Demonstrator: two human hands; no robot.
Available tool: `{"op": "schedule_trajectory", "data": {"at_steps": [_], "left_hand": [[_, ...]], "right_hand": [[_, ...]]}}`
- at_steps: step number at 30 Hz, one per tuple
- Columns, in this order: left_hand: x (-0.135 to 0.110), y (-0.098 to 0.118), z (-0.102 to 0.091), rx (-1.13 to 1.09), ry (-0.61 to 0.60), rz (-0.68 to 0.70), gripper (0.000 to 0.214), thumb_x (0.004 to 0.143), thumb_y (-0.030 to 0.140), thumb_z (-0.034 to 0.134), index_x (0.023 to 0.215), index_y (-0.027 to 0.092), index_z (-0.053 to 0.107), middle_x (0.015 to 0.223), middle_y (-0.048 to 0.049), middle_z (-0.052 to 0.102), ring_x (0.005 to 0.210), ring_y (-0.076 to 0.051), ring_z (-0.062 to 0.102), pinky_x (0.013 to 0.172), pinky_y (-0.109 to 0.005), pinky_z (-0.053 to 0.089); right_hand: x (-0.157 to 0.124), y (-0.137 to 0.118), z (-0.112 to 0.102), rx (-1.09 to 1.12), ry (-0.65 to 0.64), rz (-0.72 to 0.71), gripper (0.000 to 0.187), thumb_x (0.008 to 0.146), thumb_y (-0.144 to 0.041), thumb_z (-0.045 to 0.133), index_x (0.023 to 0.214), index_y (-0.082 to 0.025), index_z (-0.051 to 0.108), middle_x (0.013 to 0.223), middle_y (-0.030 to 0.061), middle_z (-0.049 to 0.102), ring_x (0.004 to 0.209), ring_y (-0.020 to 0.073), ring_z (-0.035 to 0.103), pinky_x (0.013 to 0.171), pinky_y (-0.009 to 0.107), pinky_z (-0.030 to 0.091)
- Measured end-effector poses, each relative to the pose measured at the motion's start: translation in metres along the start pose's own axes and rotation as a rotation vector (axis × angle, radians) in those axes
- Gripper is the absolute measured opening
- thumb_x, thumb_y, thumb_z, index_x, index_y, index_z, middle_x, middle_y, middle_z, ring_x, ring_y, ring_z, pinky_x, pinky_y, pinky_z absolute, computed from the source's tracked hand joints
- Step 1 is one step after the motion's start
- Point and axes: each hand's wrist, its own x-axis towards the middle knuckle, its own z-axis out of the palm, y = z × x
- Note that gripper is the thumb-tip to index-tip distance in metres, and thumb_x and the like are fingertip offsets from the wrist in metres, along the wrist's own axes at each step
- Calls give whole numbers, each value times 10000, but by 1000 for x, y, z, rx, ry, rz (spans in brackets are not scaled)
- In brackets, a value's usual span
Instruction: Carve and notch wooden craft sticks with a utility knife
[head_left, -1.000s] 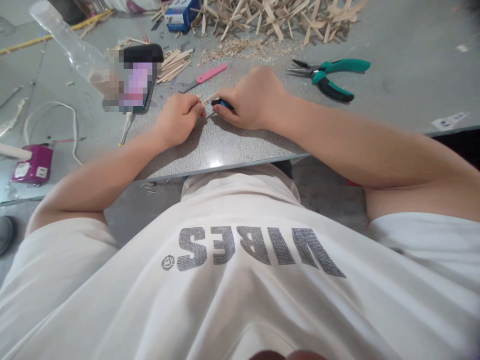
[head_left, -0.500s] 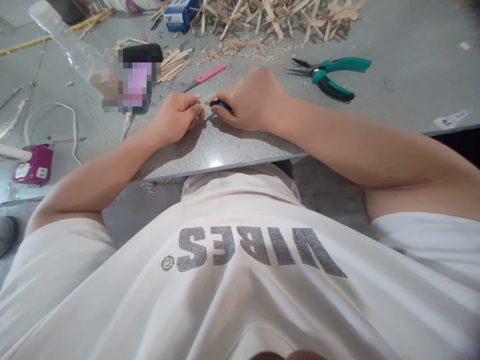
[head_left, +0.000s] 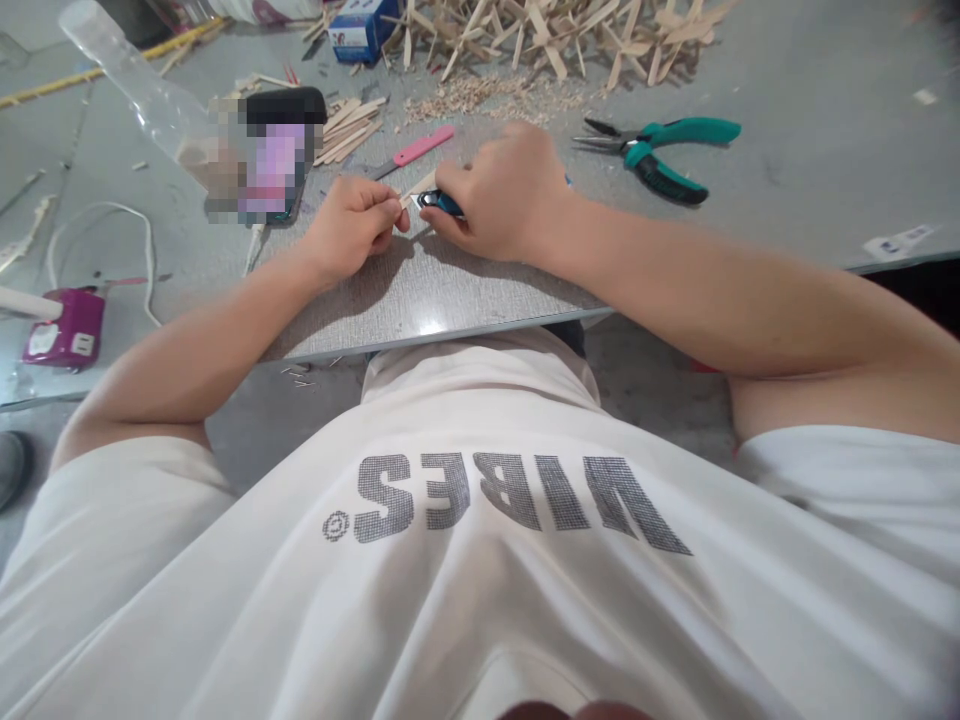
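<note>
- Left hand (head_left: pixel 356 230), upper centre of frame: I see it pinching a thin wooden stick (head_left: pixel 422 184), held over the worktop (head_left: pixel 450 285).
- Right hand (head_left: pixel 510 195), just right of it: closed round a blue-and-black knife (head_left: pixel 442 203), blade at the stick; contact I cannot tell.
- Pink-handled tool (head_left: pixel 424 145): above the hands.
- Green-handled pliers (head_left: pixel 643 156): upper right, jaws apart.
- Pile of sticks (head_left: pixel 547 45): top centre.

The grey table (head_left: pixel 802 190) bears pliers (head_left: pixel 639 150), shavings (head_left: pixel 484 100), sticks (head_left: pixel 349 134).

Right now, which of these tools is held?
The blue-handled cutter, in the right hand; the pink-handled knife and green-handled pliers lie on the table.
</note>
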Motion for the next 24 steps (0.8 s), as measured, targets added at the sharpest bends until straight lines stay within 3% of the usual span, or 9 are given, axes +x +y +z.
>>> {"op": "schedule_trajectory", "data": {"at_steps": [2,4,9,16,21,24], "left_hand": [[1,-1,2,-9,15,-2,375,1047,573,690,775,319,643,519,31,392,588,-177,331,608,-375,266],[3,-5,3,-8,29,8,372,1055,582,695,785,330,643,506,36,397,600,-182,334,613,-369,281],[10,-18,4,28,62,60,364,1072,607,685,819,348,647,494,48,398,637,-196,360,642,-364,329],[7,-19,5,119,106,99,307,1100,476,666,831,334,706,521,33,479,651,-209,453,650,-386,356],[4,-17,6,206,167,142,287,1083,383,675,811,307,724,577,0,534,668,-239,574,628,-394,366],[4,-16,6,237,185,148,281,1075,351,698,799,300,715,585,0,542,677,-240,609,639,-381,401]], "right_hand": [[2,0,2,-21,-21,21,1343,884,-844,-108,1538,-92,791,1214,358,838,1247,464,759,1007,616,347],[2,1,2,-19,-26,38,1335,905,-822,-128,1563,-84,769,1182,359,841,1215,455,779,993,609,341],[-2,2,1,-1,38,-8,1239,937,-810,-103,1461,-195,836,857,222,843,1176,415,771,977,590,391],[-2,-4,-7,-116,-98,0,1100,1001,-706,-1,1534,-157,789,1153,260,871,1103,377,785,916,558,397],[-9,-7,-14,-115,-86,-28,738,1202,-574,243,1464,-138,778,1189,231,855,1053,363,782,929,495,457],[-11,-7,-15,-130,-83,-37,650,1262,-570,307,1469,-158,765,1182,204,855,1046,349,775,934,466,476]]}}
